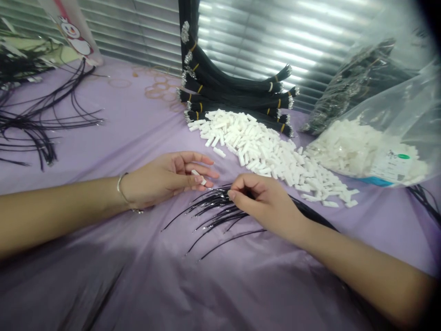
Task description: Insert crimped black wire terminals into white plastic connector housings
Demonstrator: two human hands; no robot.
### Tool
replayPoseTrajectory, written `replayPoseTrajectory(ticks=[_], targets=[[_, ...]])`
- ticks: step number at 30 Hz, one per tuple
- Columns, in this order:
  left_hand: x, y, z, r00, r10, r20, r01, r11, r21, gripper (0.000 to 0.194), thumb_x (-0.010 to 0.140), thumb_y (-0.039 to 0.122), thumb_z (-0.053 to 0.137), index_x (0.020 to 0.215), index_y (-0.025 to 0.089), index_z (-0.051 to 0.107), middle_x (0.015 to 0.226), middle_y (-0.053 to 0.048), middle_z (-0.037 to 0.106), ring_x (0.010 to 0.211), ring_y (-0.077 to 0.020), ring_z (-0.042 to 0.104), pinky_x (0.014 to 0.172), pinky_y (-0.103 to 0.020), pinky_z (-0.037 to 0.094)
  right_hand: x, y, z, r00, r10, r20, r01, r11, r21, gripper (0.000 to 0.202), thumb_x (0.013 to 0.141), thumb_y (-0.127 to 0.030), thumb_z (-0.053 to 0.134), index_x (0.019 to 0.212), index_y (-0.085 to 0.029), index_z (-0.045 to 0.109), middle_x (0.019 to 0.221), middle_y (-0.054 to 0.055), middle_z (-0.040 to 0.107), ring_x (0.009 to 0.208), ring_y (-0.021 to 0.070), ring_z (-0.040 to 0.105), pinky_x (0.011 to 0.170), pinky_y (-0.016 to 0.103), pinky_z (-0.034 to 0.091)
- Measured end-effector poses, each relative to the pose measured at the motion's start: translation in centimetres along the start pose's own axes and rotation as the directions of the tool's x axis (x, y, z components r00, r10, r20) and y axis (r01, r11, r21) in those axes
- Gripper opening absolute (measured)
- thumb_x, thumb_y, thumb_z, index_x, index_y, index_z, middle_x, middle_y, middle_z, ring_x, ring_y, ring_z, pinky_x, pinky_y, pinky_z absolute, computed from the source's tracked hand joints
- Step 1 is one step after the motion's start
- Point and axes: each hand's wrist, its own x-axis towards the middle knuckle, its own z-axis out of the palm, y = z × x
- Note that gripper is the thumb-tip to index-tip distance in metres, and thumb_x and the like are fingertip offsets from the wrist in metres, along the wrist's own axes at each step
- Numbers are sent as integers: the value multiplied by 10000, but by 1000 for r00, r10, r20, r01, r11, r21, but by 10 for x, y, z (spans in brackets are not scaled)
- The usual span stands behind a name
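Observation:
My left hand point(172, 177) holds a small white connector point(199, 177) between thumb and fingers, its other fingers stretched out. Just to the right, my right hand point(263, 200) pinches a thin black wire point(220, 187) whose metal tip points at the connector. Under and beside my right hand, a fanned bunch of black wires point(210, 220) with metal tips lies on the purple cloth. A large pile of white connectors point(268, 149) is spread behind my right hand.
Banded bundles of black wire point(234, 92) stand behind the pile. At the right is a clear bag of white connectors point(365, 147). More black wires point(44, 119) lie at the left, near a cup with a snowman picture point(74, 34). Rubber bands point(161, 89) lie at the back.

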Motion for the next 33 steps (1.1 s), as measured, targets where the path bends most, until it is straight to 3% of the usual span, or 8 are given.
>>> replayPoseTrajectory(ticks=[4,8,10,13,17,24,28,33], targets=[[-1,-2,0,998,58,-39,-57,998,27,323,744,95,669,993,176,481,948,-17,664,715,-81,641,690,-186,526,-1,-1,0,1000,14,-13,-14,1000,-6,170,802,-236,541,666,-134,542,588,-26,481,555,59,409,513,186,318],[0,-2,0,997,22,-80,-17,998,62,167,733,150,697,832,115,567,797,-18,663,718,-76,633,696,-149,507,0,-1,0,1000,16,-14,-16,1000,3,161,793,-224,546,660,-133,542,579,-28,480,551,56,413,510,182,316],[0,-1,1,996,29,-81,-24,998,57,162,772,183,667,917,127,623,957,-40,674,791,-64,629,757,-135,493,0,-2,0,1000,20,-14,-20,1000,6,164,797,-234,547,667,-134,542,587,-27,488,557,56,421,519,181,325],[-1,1,3,998,44,-55,-41,998,48,376,826,175,604,1197,221,559,1176,-45,617,854,-52,616,789,-134,479,0,-2,0,1000,23,-18,-23,1000,4,176,804,-244,542,664,-136,537,583,-29,483,545,55,409,510,182,317],[-3,1,4,998,61,-21,-59,994,95,537,796,116,623,1295,246,474,1195,-52,609,795,-51,617,747,-151,493,1,-2,0,1000,14,-21,-14,1000,-11,177,800,-236,544,653,-137,531,570,-30,471,537,55,397,506,185,311],[-1,-3,0,995,54,-86,-50,998,45,130,722,138,703,844,156,664,850,-24,704,718,-55,630,715,-123,499,1,-4,1,999,24,-34,-24,1000,-18,154,771,-211,547,638,-135,534,577,-24,496,545,59,420,511,180,325],[-2,-4,1,992,114,-45,-113,993,29,192,743,126,684,922,195,671,850,-10,704,743,-71,644,726,-147,521,0,-5,2,999,23,-37,-24,999,-30,163,762,-203,546,616,-132,524,546,-32,467,520,51,387,487,175,302],[-2,-5,2,996,85,-35,-85,996,5,167,773,140,652,935,179,650,818,-26,692,757,-123,659,703,-227,565,1,-5,2,999,37,-33,-38,998,-54,162,764,-208,533,623,-128,523,554,-30,472,533,51,396,498,169,314]])
